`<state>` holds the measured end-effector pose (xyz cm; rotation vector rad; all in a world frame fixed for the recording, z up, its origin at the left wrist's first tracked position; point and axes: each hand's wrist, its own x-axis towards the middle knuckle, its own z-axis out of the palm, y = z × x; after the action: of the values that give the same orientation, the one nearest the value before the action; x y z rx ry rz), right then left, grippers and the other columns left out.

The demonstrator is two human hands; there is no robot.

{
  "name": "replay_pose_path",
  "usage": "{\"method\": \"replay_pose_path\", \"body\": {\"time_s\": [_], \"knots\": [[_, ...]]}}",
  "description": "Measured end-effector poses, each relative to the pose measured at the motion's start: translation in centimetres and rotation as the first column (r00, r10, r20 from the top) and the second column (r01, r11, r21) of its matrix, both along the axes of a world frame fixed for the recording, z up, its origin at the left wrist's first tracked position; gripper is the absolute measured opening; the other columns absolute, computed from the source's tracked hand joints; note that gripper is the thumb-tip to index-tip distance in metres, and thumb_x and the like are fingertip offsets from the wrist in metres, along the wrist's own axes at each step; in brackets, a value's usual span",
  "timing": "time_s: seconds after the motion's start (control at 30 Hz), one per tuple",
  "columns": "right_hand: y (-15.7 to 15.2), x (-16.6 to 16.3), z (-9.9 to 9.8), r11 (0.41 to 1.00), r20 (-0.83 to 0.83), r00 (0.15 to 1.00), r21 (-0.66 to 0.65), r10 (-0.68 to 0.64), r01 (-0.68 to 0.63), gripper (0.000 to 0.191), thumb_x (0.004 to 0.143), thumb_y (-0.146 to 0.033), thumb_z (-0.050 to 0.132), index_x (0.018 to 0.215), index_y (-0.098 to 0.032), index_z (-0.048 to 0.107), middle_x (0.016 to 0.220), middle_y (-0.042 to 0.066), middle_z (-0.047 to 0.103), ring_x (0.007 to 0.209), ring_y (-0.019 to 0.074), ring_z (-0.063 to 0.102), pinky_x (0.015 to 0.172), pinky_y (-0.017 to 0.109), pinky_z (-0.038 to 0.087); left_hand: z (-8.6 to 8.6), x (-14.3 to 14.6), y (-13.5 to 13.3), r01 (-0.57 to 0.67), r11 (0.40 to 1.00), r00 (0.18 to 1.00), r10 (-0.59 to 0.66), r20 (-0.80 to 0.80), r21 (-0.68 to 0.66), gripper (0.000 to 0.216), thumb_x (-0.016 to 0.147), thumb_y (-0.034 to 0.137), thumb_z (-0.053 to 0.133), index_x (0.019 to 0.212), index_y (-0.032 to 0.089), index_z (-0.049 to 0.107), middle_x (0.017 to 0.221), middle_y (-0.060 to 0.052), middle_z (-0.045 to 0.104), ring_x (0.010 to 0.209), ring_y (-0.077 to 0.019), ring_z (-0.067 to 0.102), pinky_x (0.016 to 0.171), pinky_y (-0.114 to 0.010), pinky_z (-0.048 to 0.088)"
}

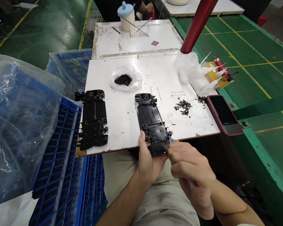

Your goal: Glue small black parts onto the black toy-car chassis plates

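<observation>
A black plastic model-car chassis reaches over the table's near edge, its far end on the white top. My left hand grips its near end, thumb on the left side and fingers underneath. At the chassis's near right corner is my right hand, fingers curled round a slim tool with a bluish, clear-looking tip. That tip touches or nearly touches the chassis side; most of the tool is hidden in the fist. Another black chassis lies along the table's left edge.
A plastic bag of small black parts and a loose pile of black parts lie on the white table. A phone, white nozzle-tipped items and a red post stand right. Blue crates flank the left.
</observation>
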<state>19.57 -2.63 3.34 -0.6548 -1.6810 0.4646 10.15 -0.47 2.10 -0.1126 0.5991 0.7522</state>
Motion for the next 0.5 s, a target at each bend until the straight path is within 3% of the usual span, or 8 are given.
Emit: {"method": "replay_pose_path", "body": {"time_s": [0.13,0.5], "knots": [[-0.51,0.14,-0.13,1.0,-0.044,0.999,-0.023,-0.014,0.013,0.036,0.091,-0.041,0.033,0.064,-0.02,0.041,0.054,-0.005,0.023,0.043,0.0092,0.022,0.05,0.03,0.017,-0.19,0.04,-0.2,-0.023,0.999,1.0,0.024,-0.006,0.032,0.064,0.09,0.064,0.036,0.106,0.009,0.066,0.107,-0.016,0.07,0.104,-0.0293,0.064,0.092,-0.039,0.051],[-0.15,-0.6,-0.83,0.997,0.123,0.992,0.076,-0.024,0.014,0.034,0.092,-0.039,0.029,0.064,-0.021,0.038,0.051,-0.005,0.023,0.041,0.0098,0.022,0.047,0.029,0.015,-0.03,-0.1,0.0,0.01,1.0,1.0,-0.01,0.001,0.007,0.065,0.091,0.064,0.032,0.105,0.01,0.066,0.107,-0.015,0.069,0.099,-0.0277,0.067,0.087,-0.036,0.053]]}}
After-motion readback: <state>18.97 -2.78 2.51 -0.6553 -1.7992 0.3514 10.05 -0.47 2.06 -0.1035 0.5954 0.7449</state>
